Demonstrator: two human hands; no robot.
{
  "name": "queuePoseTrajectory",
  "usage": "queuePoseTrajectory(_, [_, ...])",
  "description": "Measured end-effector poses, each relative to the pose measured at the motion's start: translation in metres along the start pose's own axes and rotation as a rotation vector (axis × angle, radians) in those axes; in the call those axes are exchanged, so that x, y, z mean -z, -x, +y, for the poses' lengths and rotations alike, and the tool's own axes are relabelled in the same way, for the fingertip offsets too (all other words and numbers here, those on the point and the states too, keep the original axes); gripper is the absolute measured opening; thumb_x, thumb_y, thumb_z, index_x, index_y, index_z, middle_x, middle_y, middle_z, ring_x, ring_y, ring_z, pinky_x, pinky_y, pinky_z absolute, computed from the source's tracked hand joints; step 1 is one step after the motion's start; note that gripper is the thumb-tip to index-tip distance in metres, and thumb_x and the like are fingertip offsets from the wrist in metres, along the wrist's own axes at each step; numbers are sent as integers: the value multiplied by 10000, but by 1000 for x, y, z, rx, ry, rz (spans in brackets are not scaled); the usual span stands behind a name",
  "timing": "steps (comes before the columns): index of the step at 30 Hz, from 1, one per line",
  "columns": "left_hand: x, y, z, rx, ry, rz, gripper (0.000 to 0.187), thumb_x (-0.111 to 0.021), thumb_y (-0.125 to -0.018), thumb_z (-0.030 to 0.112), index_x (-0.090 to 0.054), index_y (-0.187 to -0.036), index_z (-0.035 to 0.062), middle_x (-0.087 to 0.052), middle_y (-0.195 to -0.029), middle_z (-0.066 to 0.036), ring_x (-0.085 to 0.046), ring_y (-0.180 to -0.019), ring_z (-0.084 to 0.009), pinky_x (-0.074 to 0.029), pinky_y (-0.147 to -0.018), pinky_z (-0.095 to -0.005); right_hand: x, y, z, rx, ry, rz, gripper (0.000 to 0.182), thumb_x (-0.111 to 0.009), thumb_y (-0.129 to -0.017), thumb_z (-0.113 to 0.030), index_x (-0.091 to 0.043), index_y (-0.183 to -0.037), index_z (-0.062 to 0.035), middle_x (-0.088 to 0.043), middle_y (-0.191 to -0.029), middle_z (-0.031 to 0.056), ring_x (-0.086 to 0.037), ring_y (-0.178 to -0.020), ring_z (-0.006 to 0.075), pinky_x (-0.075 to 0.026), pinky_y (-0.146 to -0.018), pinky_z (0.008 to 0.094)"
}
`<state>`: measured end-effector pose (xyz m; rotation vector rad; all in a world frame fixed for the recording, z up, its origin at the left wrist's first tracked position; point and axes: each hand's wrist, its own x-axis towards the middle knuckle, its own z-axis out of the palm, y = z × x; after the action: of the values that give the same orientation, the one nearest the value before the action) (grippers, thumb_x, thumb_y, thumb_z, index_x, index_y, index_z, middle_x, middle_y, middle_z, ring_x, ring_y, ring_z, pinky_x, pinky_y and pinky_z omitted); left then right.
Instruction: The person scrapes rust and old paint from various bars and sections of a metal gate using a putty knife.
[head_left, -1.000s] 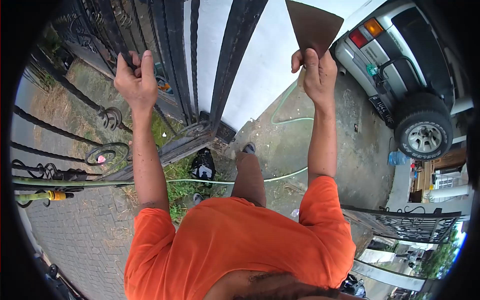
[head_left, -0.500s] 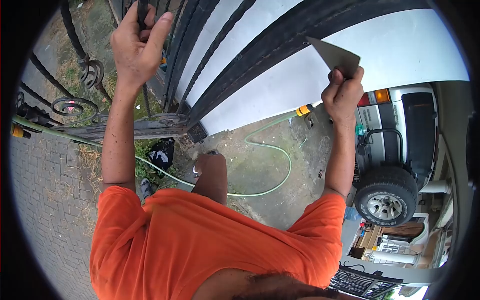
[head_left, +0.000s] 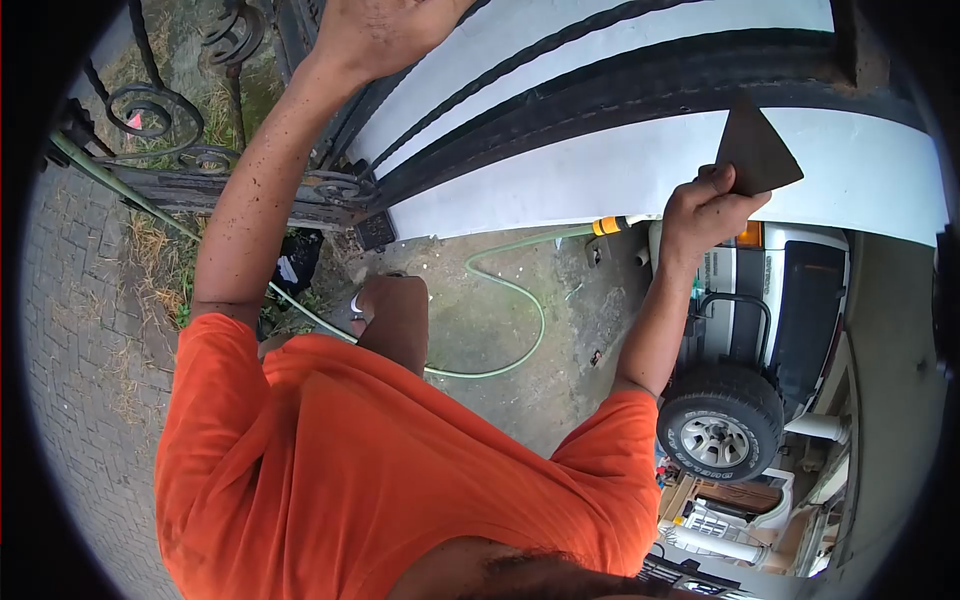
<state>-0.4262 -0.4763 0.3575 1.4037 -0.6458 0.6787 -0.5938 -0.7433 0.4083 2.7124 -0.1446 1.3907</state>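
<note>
Right hand (head_left: 703,210) gripping scraper (head_left: 755,155) — left hand (head_left: 375,35) on gate (head_left: 620,95)

Orange short-sleeved T-shirt (head_left: 400,460)

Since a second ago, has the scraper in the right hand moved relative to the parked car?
Yes. The scraper now sits above the car, no longer left of it.

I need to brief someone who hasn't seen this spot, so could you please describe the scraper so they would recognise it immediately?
Find the black iron gate with its white panel along the top. The right hand is raised to it, gripping the scraper. It is a flat, dark, fan-shaped blade, unlike the gate's long twisted bars.
</note>
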Motion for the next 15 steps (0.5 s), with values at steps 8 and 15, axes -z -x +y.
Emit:
queuePoseTrajectory(8, [-1,-1,-18,-53,39,25,257,-689,-789,155,-482,-759,7,-510,-564,-152,-576,-504,-308,-428,-492,-383,1,10,-43,-111,91,-126,168,-539,-928,-79,-440,-1035,4,-655,-711,207,-666,-634,405,-529,-549,428])
queuePoseTrajectory(15, [-3,-1,-28,-99,136,-2,234,-674,-770,150,-502,-795,-7,-567,-621,-228,-613,-637,-446,-475,-556,-470,-40,77,-78,3,280,-497,157,-522,-932,-80,-455,-1057,-14,-665,-727,233,-655,-649,442,-524,-584,473])
